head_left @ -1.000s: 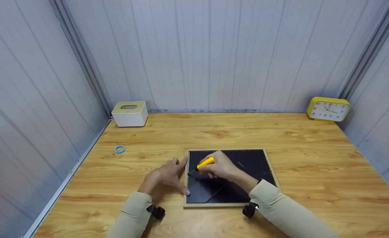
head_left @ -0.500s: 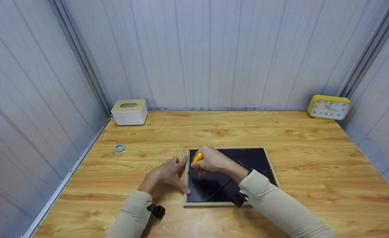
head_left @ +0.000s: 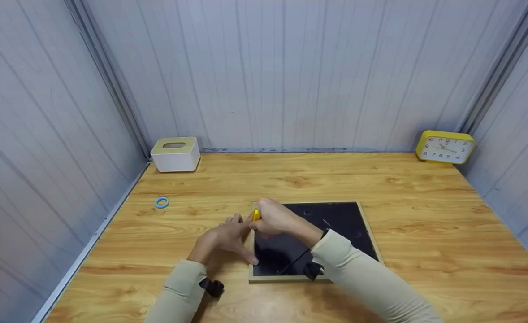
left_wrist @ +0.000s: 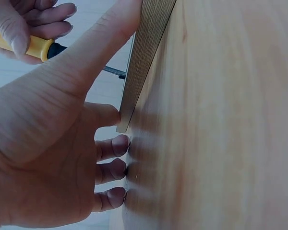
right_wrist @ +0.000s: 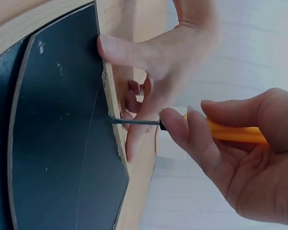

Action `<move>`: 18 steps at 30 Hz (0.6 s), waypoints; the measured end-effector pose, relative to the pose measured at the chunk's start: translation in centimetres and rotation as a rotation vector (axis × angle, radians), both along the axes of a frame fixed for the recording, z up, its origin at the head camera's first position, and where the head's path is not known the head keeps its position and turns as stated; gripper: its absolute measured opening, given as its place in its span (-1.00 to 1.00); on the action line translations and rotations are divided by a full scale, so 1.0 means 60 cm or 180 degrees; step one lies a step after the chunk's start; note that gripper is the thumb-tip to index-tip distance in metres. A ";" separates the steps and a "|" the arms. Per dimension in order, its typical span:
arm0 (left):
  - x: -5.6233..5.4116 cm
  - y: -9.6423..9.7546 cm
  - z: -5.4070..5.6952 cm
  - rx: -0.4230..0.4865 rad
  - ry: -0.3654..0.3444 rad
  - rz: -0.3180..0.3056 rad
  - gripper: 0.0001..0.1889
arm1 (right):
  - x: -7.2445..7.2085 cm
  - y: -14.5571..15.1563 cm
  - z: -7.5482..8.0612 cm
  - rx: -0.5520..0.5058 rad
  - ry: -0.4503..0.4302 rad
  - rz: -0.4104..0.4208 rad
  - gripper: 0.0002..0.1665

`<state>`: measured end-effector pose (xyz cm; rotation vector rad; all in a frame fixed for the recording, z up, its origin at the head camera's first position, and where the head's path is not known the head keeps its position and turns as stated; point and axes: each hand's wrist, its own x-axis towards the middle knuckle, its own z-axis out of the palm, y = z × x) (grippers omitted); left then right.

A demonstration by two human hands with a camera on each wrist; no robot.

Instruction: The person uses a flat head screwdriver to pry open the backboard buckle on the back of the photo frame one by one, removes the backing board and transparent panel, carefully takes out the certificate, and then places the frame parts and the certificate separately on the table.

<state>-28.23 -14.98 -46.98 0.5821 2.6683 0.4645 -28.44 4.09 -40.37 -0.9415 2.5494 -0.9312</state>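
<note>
- Fingers [right_wrist: 201, 143] of the right hand [head_left: 273, 218], curled tight, are gripping a yellow-handled tool [right_wrist: 236, 133], its tip touching a black-backed frame [head_left: 286, 253]
- Left hand [head_left: 227, 235], fingers spread, is resting along the frame's side
- Frame is lying flat on the table [head_left: 425, 233]

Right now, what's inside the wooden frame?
A black board, the yellow-handled tool at its edge. In the head view, the right hand hides part; anything beneath the board is covered.
</note>
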 end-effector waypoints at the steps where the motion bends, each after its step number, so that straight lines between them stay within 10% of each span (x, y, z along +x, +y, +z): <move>1: 0.000 0.001 -0.001 -0.0020 0.0000 0.0011 0.42 | -0.001 0.003 -0.001 0.0000 -0.0017 -0.0004 -0.78; 18: 0.000 0.001 -0.003 -0.0024 0.0005 0.0035 0.46 | -0.001 0.129 -0.034 0.0632 0.0535 0.0083 -0.85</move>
